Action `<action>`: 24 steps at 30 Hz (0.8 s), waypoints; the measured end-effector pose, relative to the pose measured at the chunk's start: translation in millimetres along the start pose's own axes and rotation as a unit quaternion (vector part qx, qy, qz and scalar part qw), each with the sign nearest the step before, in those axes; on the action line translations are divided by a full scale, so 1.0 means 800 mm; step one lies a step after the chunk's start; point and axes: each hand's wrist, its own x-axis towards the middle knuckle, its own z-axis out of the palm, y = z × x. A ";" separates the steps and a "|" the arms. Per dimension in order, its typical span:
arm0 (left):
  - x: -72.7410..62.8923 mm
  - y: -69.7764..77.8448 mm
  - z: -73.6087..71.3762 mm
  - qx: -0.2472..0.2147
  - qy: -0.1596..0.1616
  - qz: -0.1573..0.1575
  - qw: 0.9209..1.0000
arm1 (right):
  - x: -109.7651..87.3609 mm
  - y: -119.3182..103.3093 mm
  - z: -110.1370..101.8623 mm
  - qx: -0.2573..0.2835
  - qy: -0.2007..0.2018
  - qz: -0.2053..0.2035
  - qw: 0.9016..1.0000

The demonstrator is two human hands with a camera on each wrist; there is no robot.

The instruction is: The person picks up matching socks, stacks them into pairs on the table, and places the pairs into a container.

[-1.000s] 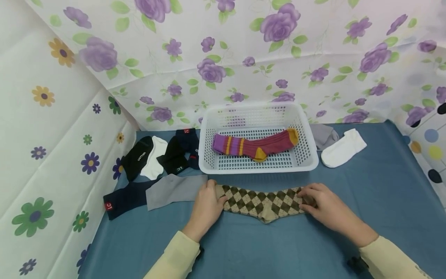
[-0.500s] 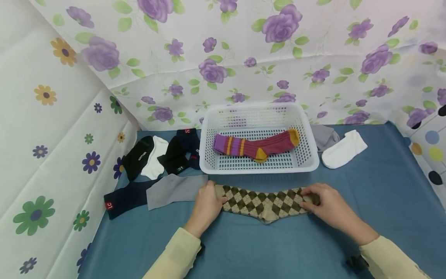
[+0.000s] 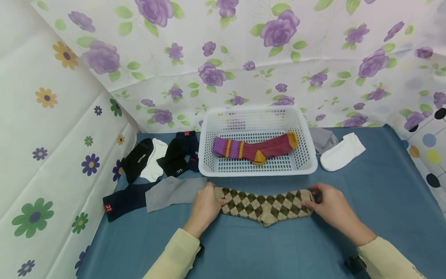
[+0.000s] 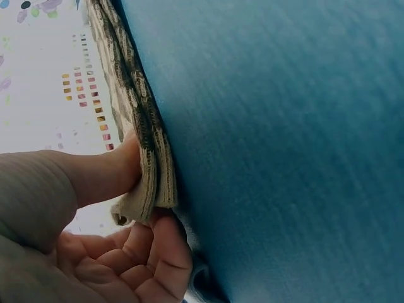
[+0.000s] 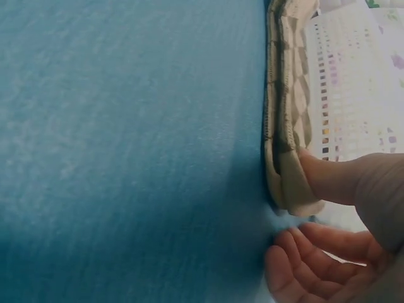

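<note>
A pair of beige and brown argyle socks [image 3: 266, 205], one laid on the other, lies flat across the table. At the cuff end my left hand [image 3: 204, 202] pinches the socks, thumb on top and fingers at the edge, as the left wrist view shows in the cuff's layers [image 4: 151, 170]. My right hand [image 3: 331, 205] is at the toe end. Its thumb [image 5: 334, 180] rests on the toe, while the other fingers lie loosely bent just past the end, apart from the fabric in the right wrist view.
Behind the socks stands a white perforated basket [image 3: 258, 173] holding maroon and purple striped socks [image 3: 256, 148]. To the left lie a grey sock [image 3: 175, 192], a navy sock [image 3: 126, 198], and several black, white and navy ones. A white sock [image 3: 343, 152] and grey sock [image 3: 322, 140] lie right.
My right hand's fingers have shifted right, off the top of the toe to its end, and the toe shows more. My left hand stays at the cuff.
</note>
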 end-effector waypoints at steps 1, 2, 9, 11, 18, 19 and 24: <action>0.000 0.000 -0.001 0.003 0.000 0.002 1.000 | 0.001 0.000 0.000 0.004 -0.009 0.004 1.000; 0.000 0.001 -0.001 0.007 0.001 0.006 1.000 | 0.003 0.000 0.000 0.009 -0.018 0.006 1.000; -0.007 -0.002 0.000 0.048 0.026 0.057 0.997 | 0.005 0.001 0.000 0.029 -0.072 0.003 0.997; -0.011 -0.003 -0.001 0.055 0.028 0.076 0.995 | 0.003 0.001 -0.001 0.042 -0.085 -0.001 0.996; -0.024 -0.008 -0.010 0.013 -0.028 0.092 0.995 | -0.005 -0.005 -0.008 0.076 -0.134 -0.010 0.988; -0.025 -0.008 -0.013 0.001 -0.036 0.093 0.995 | -0.006 -0.005 -0.010 0.076 -0.136 -0.016 0.988; -0.030 -0.005 -0.033 -0.062 -0.045 0.113 0.991 | -0.012 -0.011 -0.025 0.074 -0.128 -0.041 0.988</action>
